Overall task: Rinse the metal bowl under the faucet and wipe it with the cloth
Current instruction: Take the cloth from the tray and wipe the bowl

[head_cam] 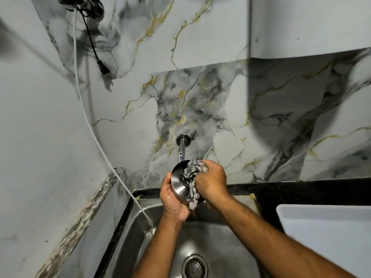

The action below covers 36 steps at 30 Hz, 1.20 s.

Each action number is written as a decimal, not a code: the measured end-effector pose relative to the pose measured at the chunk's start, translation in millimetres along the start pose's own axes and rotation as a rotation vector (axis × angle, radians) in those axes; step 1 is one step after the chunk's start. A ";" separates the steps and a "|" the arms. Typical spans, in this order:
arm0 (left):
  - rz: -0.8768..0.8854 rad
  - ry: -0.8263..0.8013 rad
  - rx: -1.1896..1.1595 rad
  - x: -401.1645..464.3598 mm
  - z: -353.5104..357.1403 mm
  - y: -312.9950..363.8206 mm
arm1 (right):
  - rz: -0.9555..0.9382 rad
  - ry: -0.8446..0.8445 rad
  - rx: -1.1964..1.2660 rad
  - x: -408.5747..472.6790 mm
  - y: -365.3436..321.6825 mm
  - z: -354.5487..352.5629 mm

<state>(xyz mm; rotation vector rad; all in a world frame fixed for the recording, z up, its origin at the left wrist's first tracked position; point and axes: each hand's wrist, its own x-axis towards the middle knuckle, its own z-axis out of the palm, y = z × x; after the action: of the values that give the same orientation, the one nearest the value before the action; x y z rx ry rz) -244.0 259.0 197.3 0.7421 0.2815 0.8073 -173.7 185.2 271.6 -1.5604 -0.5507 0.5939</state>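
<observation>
A small metal bowl (178, 182) is held above the steel sink (130, 233), tilted so its outer side and base face me. My left hand (171, 201) grips it from below and the left. My right hand (210, 182) is closed on a bunched black-and-white patterned cloth (191, 177) and presses it against the right side of the bowl. The chrome faucet (181, 148) sticks out of the marble wall just above the bowl's rim. No running water is visible. The bowl's inside is hidden.
The sink drain (194, 266) lies below my forearms. A black counter edge (281, 189) runs behind the sink. A white tray (325, 237) stands to the right. A white cord (96, 135) hangs down the left wall into the sink; a black plug (104, 69) dangles above.
</observation>
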 end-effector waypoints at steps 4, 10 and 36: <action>-0.027 0.084 0.027 2.3 2.0 -3.5 | -0.300 -0.295 -0.353 -13.4 6.4 1.9; -0.258 -0.023 -0.035 -6.0 -7.3 3.6 | -0.492 -0.953 -0.897 -4.8 -20.6 -43.2; -0.335 0.004 -0.047 -4.6 -13.0 -3.9 | -1.247 -0.617 -1.881 20.8 8.1 -47.3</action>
<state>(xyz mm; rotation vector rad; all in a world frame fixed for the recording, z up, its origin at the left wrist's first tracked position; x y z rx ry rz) -251.3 260.2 185.0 0.6282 0.3782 0.4959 -126.8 163.1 264.9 -1.9977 -2.7847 -0.8027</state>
